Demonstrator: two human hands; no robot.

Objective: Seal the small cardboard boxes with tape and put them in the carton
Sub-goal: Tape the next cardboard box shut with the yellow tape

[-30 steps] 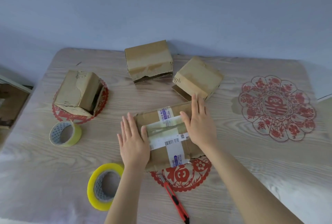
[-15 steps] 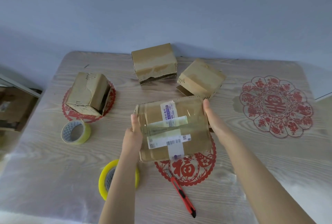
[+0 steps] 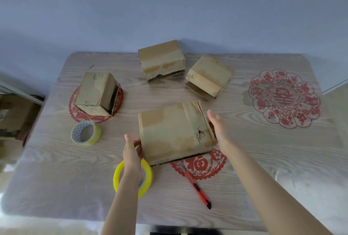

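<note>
The small cardboard box (image 3: 173,131) had been turned over, taped face now down, at the centre of the worktop (image 3: 254,178). The left hand (image 3: 131,151) and right hand (image 3: 219,131), fingers straight, pressed its sides. The torn face probably needed tape next.

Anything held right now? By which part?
The front cardboard box, pressed between the left hand on its left side and the right hand on its torn right end.

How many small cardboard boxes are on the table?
4: the near box between the left hand and right hand, the left box at far left, the back box at rear centre, the right box beside it. None looks hidden.
</note>
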